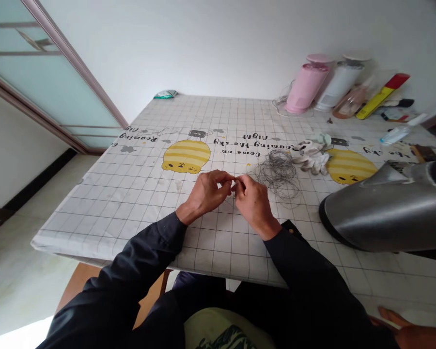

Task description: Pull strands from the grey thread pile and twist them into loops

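Over the middle of the table, my left hand [211, 192] and my right hand [253, 201] meet at the fingertips. Both are closed in a pinch, thumbs against forefingers. Whatever lies between the fingertips is too small and hidden to name. Just beyond my right hand, a loose tangle of thin dark wire [278, 169] rests on the tablecloth. Beside the wire lies a pair of soiled white work gloves [312, 156].
A metal kettle [388, 208] stands close on the right. Along the wall are a pink cylinder-shaped appliance [307, 87], a white one [341, 85] and a yellow-and-red box [381, 97]. A green packet [166, 94] lies at the far left corner of the gridded tablecloth [105, 208].
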Available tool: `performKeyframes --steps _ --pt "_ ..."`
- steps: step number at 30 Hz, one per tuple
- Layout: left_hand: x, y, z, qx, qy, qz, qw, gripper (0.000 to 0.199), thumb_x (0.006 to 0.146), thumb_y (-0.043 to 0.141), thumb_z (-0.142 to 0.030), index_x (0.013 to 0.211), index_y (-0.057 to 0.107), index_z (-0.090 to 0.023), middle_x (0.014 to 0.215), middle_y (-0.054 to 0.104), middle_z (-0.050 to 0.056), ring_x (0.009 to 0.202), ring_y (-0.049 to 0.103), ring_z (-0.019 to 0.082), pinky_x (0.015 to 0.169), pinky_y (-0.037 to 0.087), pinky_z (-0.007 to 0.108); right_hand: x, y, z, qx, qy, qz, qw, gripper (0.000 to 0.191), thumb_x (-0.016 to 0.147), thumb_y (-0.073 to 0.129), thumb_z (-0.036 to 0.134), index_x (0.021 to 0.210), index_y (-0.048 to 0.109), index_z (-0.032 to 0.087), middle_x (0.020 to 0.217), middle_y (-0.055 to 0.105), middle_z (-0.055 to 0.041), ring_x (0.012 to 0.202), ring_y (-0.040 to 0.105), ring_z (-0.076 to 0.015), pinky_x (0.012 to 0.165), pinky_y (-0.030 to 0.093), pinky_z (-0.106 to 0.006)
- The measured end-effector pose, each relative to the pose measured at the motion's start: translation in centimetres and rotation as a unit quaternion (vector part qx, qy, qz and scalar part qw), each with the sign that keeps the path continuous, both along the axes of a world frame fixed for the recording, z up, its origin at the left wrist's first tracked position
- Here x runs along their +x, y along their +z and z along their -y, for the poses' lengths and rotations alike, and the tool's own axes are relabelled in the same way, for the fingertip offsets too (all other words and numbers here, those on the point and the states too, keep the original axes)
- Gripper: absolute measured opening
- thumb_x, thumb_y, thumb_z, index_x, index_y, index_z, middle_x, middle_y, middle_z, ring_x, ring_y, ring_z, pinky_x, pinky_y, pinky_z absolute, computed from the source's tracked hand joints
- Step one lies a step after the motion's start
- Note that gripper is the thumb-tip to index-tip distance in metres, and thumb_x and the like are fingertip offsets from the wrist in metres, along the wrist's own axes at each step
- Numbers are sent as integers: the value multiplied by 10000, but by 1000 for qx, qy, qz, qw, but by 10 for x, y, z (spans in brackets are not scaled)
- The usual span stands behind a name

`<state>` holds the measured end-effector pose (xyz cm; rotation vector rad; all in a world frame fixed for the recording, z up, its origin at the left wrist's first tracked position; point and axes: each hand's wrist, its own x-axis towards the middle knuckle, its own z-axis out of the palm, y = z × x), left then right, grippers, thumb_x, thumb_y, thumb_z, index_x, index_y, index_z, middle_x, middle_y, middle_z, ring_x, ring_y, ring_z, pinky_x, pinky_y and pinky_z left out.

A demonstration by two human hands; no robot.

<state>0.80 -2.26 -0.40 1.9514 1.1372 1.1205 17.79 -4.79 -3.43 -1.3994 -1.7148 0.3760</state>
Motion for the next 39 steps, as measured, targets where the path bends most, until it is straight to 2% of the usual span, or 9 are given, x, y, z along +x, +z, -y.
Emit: performKeyframes --steps 10,17,23,25,29,32,35,37,39 --pt "4 -4 1 23 -3 -17 1000 190 917 675 -123 891 846 -202 871 810 76 741 714 208 723 536 349 -2 -6 0 -8 -24 29 999 157 1052 547 203 964 676 218 779 791 -97 698 735 -266 679 474 -375" --pt "6 -9 -2 96 -37 -58 993 242 919 621 -117 769 783 -214 769 757 68 761 680 213 710 513 351 -1 -10 -3 -18 -39 -7 999 144 1039 555 225 972 683 222 738 773 -71 692 718 -256 696 483 -375" --pt "3 -13 -8 93 -62 -36 993 231 935 645 -175 786 811 -235 810 771 87 835 704 248 773 549 389 -5 -10 -9 -28 -60 -42 997 148 1030 559 224 945 680 230 813 811 -99 760 768 -274 720 533 -391" --pt "-2 -8 -14 86 -84 -32 992 227 955 654 -202 845 848 -240 811 771 87 832 696 249 803 554 406 -5 -5 -10 -45 -42 -84 995 147 1041 562 234 936 665 239 795 809 -80 741 781 -259 720 560 -387" --pt "-16 8 -26 67 -124 -19 990 194 968 713 -246 999 903 -268 824 796 79 874 698 264 883 558 444 1 8 -9 -89 62 -204 973 126 1075 602 330 1007 667 246 838 832 -42 722 799 -212 708 629 -358" --pt "-25 18 -29 40 -143 -18 989 159 960 767 -264 1024 910 -287 817 801 63 873 704 261 885 562 440 10 17 -7 -117 115 -230 959 209 1064 662 424 982 708 237 859 833 -43 703 783 -190 661 644 -333" --pt "-31 23 -28 39 -120 12 992 174 933 867 -317 1097 901 -269 975 842 78 966 748 264 954 582 439 15 21 -6 -118 127 -240 955 284 1049 696 482 927 738 229 813 811 -43 663 761 -179 609 635 -313" --pt "-32 24 -26 42 -85 60 994 347 916 921 -376 1236 867 -252 1206 840 107 1123 762 273 1068 581 444 17 22 -6 -104 102 -257 955 286 1036 715 476 901 744 225 803 810 -48 655 756 -180 570 620 -299" --pt "-33 20 -25 27 -38 115 992 483 959 896 -447 1381 801 -234 1348 800 130 1211 752 269 1104 589 433 17 24 -7 -95 66 -278 954 284 1020 733 461 873 743 219 800 813 -56 647 755 -182 533 605 -287"
